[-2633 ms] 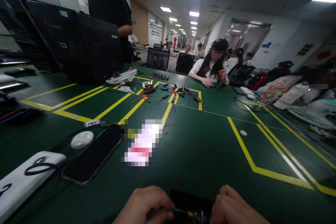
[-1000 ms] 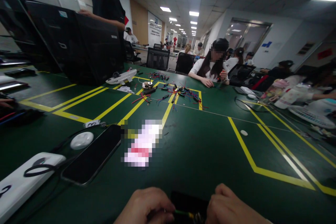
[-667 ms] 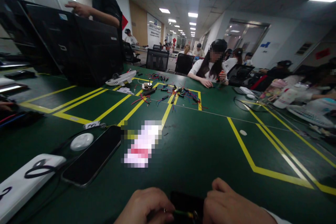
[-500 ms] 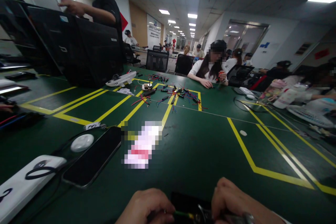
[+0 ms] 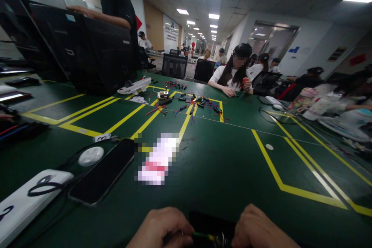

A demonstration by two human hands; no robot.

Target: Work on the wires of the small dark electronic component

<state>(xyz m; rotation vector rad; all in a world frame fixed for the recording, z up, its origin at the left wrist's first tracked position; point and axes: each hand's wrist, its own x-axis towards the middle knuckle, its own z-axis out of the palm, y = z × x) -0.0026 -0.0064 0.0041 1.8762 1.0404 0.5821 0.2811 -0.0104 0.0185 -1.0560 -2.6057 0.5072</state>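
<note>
— What shows of the person wearing the camera?

— Only two bare hands at the very bottom edge of the view. The left hand appears as a rounded shape of knuckles and curled fingers. The right hand appears as a similar rounded back with the fingers tucked under.

— Anything worn on them?

— No gloves and no rings can be seen. No watch or band shows.

— Sleeves?

— None visible. The frame cuts both hands off near the wrist, so the arms and clothing lie out of view.

— Any markings?

— None that can be told; the lighting is dim there.
</note>
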